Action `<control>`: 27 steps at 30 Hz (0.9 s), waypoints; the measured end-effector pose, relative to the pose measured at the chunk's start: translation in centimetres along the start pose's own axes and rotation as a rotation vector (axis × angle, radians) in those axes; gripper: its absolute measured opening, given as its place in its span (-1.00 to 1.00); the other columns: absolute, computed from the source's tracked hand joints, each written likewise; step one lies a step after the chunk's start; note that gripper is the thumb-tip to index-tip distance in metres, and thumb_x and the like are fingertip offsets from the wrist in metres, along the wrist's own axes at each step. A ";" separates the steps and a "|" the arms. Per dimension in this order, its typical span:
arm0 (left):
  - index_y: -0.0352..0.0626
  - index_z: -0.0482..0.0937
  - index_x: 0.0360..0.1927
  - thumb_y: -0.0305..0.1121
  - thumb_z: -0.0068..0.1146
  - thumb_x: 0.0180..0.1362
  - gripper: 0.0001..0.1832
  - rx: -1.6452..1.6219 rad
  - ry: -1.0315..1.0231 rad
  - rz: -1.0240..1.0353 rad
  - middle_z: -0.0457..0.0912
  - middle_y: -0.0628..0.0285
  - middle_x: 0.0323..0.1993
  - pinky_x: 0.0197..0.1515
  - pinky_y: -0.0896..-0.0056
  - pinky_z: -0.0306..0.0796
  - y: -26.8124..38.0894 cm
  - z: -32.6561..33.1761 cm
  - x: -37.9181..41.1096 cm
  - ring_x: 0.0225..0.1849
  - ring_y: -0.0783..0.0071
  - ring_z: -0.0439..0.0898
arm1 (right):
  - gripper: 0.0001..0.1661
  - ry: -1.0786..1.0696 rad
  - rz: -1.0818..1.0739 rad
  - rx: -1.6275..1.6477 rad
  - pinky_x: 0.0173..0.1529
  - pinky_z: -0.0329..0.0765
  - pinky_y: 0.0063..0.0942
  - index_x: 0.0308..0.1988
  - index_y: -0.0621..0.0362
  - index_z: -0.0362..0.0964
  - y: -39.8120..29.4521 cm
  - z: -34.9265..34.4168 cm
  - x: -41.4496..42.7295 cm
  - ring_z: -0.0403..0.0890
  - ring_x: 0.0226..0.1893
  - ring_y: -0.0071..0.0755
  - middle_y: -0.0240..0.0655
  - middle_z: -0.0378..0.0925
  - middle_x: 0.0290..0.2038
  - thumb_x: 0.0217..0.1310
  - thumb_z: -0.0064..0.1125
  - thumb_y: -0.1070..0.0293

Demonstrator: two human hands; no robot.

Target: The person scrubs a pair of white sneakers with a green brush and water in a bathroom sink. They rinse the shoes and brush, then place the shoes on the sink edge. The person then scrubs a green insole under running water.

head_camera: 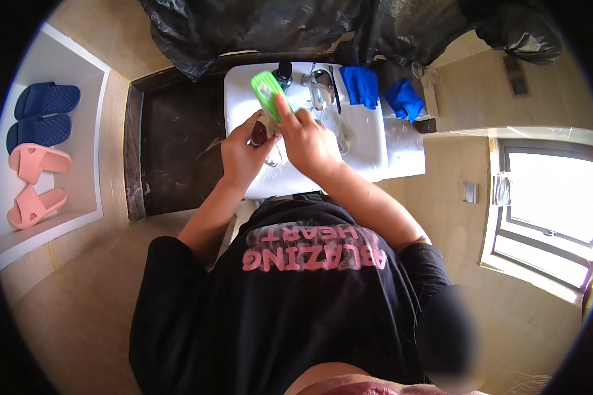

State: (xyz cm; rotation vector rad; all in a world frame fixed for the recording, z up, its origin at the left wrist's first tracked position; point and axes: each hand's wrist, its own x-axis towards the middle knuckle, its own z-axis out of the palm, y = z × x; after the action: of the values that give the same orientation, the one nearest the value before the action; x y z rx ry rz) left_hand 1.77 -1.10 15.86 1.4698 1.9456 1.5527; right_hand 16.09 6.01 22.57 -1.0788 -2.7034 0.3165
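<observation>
Over the left part of a white washbasin, my right hand grips a bright green brush, its index finger laid along the brush's back. My left hand, close beside it, holds a pale shoe-like item with a dark reddish-brown inside. Fingers hide much of that item, so its exact kind is unclear. The brush's near end meets or overlaps it. Behind the hands are a dark bottle and a chrome faucet.
Blue cloths hang at the basin's right rear, another blue cloth beyond. A dark stone counter lies left. Black plastic sheeting covers the back. Blue slippers and pink slippers occupy a wall niche; a window is right.
</observation>
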 end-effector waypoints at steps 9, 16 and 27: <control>-0.27 0.64 0.10 -0.43 0.52 -0.11 -0.40 -0.031 0.050 -0.185 0.77 0.10 -0.14 -0.04 0.40 0.57 -1.0 -1.1 1.5 -0.15 0.47 0.73 | -0.22 -0.042 -0.042 -0.090 -0.58 0.58 -0.25 0.48 -0.07 0.07 0.6 1.6 -4.8 0.63 -0.58 -0.19 -0.21 0.46 -0.17 0.37 0.13 0.26; -0.23 0.65 0.06 -0.40 0.48 -0.04 -0.48 -0.112 0.146 -0.210 0.75 0.02 -0.19 -0.11 0.40 0.58 0.5 -1.3 3.5 -0.20 0.35 0.77 | -0.25 0.077 -0.153 -0.184 -0.63 0.52 -0.32 0.46 -0.05 0.14 -0.8 0.0 -3.3 0.53 -0.67 -0.28 -0.30 0.39 -0.31 0.34 0.11 0.30; -0.28 0.65 -0.17 -0.50 0.43 -0.10 -0.65 -0.116 0.048 -0.139 0.70 0.05 -0.42 -0.25 0.39 0.55 3.5 -0.7 2.2 -0.37 0.29 0.74 | -0.21 0.164 -0.147 -0.115 -0.58 0.55 -0.32 0.46 -0.05 0.15 -1.8 -2.2 -1.0 0.57 -0.63 -0.27 -0.32 0.42 -0.31 0.27 0.16 0.35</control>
State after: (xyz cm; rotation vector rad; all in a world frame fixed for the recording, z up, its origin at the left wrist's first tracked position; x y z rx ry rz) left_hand 2.19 -0.01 19.91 1.2360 1.9040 1.6225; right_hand 16.25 4.31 25.00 -0.8850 -2.6609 0.0469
